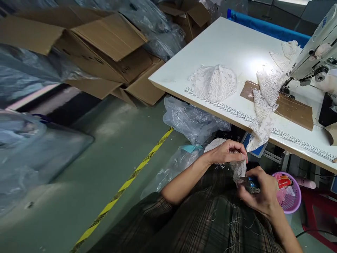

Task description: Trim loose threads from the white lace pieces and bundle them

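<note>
White lace fabric (263,117) trails from the sewing machine (306,59) over the table's front edge and down to my hands. My left hand (228,153) pinches the lace between thumb and fingers above my lap. In my right hand (260,191) is a pair of thread snips (246,182), dark-bladed with some blue showing; the fingers partly cover it. The blades lie right by the hanging lower part of the lace. More lace pieces (214,82) are heaped on the white table (200,52), left of the machine.
A purple basket (297,200) with pink scraps stands right of my lap, by a red stool (313,214). Plastic bags (195,117) bulge under the table. Open cardboard boxes (105,52) lie at the left. Yellow-black tape (126,184) crosses the floor.
</note>
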`<state>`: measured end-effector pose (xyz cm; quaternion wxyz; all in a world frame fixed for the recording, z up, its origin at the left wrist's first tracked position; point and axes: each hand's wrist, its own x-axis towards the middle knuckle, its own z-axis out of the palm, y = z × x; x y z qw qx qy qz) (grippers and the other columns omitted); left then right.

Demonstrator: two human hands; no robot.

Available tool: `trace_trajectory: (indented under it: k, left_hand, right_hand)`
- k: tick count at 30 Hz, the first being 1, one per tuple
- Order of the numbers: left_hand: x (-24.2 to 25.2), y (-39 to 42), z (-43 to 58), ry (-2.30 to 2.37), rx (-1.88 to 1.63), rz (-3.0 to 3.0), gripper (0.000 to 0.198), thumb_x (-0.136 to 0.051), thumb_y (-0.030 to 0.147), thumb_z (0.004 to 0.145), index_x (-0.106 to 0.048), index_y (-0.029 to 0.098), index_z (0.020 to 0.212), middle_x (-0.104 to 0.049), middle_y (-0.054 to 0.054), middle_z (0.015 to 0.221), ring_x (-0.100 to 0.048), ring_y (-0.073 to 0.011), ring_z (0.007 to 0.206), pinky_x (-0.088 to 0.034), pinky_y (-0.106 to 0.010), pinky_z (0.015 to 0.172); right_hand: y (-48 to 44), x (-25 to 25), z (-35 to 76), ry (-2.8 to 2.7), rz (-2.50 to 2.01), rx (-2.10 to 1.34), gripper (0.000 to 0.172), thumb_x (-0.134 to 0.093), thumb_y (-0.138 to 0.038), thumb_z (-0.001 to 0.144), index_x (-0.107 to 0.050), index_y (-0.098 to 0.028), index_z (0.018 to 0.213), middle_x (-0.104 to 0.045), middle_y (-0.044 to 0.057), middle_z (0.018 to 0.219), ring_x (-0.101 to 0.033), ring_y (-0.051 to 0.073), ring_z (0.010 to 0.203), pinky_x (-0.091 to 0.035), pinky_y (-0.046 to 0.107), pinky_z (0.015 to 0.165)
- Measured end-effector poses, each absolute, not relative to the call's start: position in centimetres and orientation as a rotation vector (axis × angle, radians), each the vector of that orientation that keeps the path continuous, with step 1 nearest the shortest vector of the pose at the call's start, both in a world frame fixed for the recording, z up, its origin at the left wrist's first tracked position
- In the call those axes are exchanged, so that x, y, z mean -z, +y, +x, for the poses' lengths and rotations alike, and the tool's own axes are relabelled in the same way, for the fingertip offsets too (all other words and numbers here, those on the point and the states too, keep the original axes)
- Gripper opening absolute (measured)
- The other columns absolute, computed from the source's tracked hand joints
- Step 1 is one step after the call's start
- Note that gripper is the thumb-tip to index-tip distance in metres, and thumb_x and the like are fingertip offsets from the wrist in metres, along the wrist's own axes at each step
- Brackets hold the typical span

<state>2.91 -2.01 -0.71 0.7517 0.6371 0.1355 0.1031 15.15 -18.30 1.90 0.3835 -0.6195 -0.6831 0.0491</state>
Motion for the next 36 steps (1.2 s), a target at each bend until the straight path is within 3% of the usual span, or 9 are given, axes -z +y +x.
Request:
trace_trajectory:
  k: [3, 7, 11, 15, 21, 30, 33, 36]
  left_hand:
    - [0.8, -1.8, 2.6, 0.398, -0.222, 1.488, 0.038, -0.073, 0.049, 0.078, -0.074, 0.011, 0.083, -0.073, -0.006, 0.079, -0.063, -0.0136, 0.072, -0.048, -0.024, 0.069]
    - [0.9, -1.7, 2.4, 0.441, -0.229, 1.57, 0.036, -0.07, 0.046, 0.079, -0.076, 0.012, 0.086, -0.074, -0.007, 0.08, -0.064, -0.0138, 0.073, -0.049, -0.023, 0.07]
    - [1.0, -1.6, 2.1, 0.448, -0.25, 1.585, 0.033, -0.068, 0.043, 0.08, -0.076, 0.012, 0.087, -0.075, -0.007, 0.083, -0.065, -0.0143, 0.075, -0.05, -0.024, 0.071]
    - [0.8, -1.6, 1.9, 0.462, -0.296, 1.6, 0.03, -0.066, 0.039, 0.08, -0.075, 0.011, 0.084, -0.074, -0.007, 0.08, -0.063, -0.0133, 0.072, -0.05, -0.024, 0.07]
    - [0.3, -1.5, 1.6, 0.489, -0.291, 1.593, 0.027, -0.064, 0.036, 0.079, -0.074, 0.011, 0.081, -0.073, -0.006, 0.078, -0.062, -0.0121, 0.07, -0.048, -0.022, 0.068]
    - [0.1, -1.6, 1.4, 0.553, -0.265, 1.689, 0.025, -0.063, 0.033, 0.081, -0.075, 0.011, 0.081, -0.072, -0.004, 0.075, -0.06, -0.0117, 0.07, -0.046, -0.022, 0.068]
    - [-0.1, -2.0, 1.4, 0.564, -0.31, 1.713, 0.029, -0.063, 0.038, 0.084, -0.075, 0.011, 0.085, -0.072, -0.005, 0.077, -0.059, -0.012, 0.07, -0.045, -0.022, 0.067]
    - [0.2, -2.4, 1.2, 0.585, -0.368, 1.626, 0.037, -0.065, 0.047, 0.084, -0.074, 0.012, 0.092, -0.071, -0.005, 0.082, -0.06, -0.0125, 0.072, -0.045, -0.023, 0.068]
  right_hand:
    - [-17.6, -1.1, 16.3, -1.487, -1.676, -0.496, 0.033, -0.04, -0.042, 0.098, -0.063, -0.019, 0.095, -0.06, 0.0, 0.068, -0.054, 0.014, 0.055, -0.041, 0.025, 0.053]
    - [-16.4, 0.3, 17.1, -1.258, -1.831, -0.768, 0.055, -0.028, -0.052, 0.101, -0.063, -0.019, 0.074, -0.055, 0.0, 0.061, -0.05, 0.014, 0.056, -0.039, 0.027, 0.055]
    - [-15.2, 1.1, 17.0, -1.237, -1.781, -0.838, 0.056, -0.033, -0.061, 0.097, -0.056, -0.019, 0.068, -0.054, -0.001, 0.06, -0.046, 0.013, 0.056, -0.036, 0.025, 0.055]
    - [-14.4, 1.6, 16.6, -1.225, -1.774, -0.807, 0.057, -0.034, -0.064, 0.096, -0.059, -0.019, 0.071, -0.052, -0.002, 0.058, -0.045, 0.013, 0.056, -0.037, 0.025, 0.056]
    - [-14.7, 1.4, 16.3, -1.279, -1.83, -0.769, 0.052, -0.032, -0.057, 0.098, -0.064, -0.019, 0.081, -0.057, -0.001, 0.064, -0.048, 0.014, 0.058, -0.037, 0.025, 0.057]
    - [-14.5, 1.1, 16.7, -1.287, -1.846, -0.678, 0.045, -0.04, -0.056, 0.095, -0.058, -0.02, 0.072, -0.05, -0.003, 0.057, -0.042, 0.012, 0.052, -0.033, 0.026, 0.053]
    - [-14.3, 1.0, 16.1, -1.122, -1.701, -0.823, 0.042, -0.052, -0.059, 0.087, -0.063, -0.019, 0.086, -0.061, 0.0, 0.071, -0.051, 0.014, 0.062, -0.041, 0.026, 0.059]
    - [-14.0, 0.7, 15.4, -0.922, -1.623, -1.014, 0.044, -0.066, -0.062, 0.076, -0.062, -0.018, 0.08, -0.056, -0.001, 0.064, -0.045, 0.012, 0.055, -0.038, 0.025, 0.052]
